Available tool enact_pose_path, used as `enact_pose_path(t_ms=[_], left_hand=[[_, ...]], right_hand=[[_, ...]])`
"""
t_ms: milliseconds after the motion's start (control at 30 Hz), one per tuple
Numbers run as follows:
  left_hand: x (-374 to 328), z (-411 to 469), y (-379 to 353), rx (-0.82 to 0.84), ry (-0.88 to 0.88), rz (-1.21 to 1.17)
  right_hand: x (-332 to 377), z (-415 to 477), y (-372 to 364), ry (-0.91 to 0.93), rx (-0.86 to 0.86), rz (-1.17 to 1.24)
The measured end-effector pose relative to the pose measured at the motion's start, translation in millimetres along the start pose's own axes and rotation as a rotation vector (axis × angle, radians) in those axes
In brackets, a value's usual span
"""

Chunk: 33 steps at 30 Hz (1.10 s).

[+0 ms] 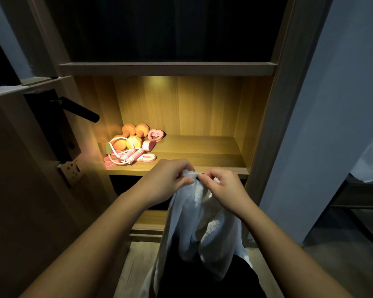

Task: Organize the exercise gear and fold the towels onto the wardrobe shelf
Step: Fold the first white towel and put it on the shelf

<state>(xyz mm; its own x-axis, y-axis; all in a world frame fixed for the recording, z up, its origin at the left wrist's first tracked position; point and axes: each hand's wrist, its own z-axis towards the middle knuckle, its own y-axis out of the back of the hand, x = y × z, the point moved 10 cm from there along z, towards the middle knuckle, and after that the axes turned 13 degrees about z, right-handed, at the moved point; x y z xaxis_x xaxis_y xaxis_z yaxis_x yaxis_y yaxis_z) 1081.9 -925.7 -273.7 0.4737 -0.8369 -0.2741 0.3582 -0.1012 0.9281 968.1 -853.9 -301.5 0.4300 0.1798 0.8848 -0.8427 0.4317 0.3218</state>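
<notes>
A white towel (194,224) hangs down in front of the wardrobe, below the lit wooden shelf (202,151). My left hand (170,179) and my right hand (224,190) both pinch its top edge, close together, just in front of the shelf's front edge. At the shelf's left end lies the exercise gear: orange dumbbells (131,134), a pink and white jump rope (127,157) and pink heart-shaped grips (156,134). The towel's lower end drops out of sight near my legs.
A door with a black handle (80,109) stands open at the left, close to the shelf. Above is a dark upper shelf (168,68). A wall socket (71,172) sits low on the left. A dark side table (364,196) stands at the right.
</notes>
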Motion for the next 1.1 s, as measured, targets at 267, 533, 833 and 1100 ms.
enact_pose_path(t_ms=[267, 533, 833, 1100], left_hand=[[24.4, -2.9, 14.4, -0.164, 0.119, -0.021], [134.4, 17.2, 54.2, -0.169, 0.405, 0.381], [212.6, -27.3, 102.0, -0.268, 0.718, 0.606], [202.4, -9.1, 82.9, -0.209, 0.715, 0.588]], right_hand=[[-12.9, 4.3, -0.3, -0.067, 0.075, -0.026], [-102.8, 28.8, 70.3, -0.421, 0.240, -0.527], [-149.3, 10.7, 178.1, -0.523, 0.001, -0.338], [-138.4, 27.0, 138.4, -0.538, 0.122, -0.228]])
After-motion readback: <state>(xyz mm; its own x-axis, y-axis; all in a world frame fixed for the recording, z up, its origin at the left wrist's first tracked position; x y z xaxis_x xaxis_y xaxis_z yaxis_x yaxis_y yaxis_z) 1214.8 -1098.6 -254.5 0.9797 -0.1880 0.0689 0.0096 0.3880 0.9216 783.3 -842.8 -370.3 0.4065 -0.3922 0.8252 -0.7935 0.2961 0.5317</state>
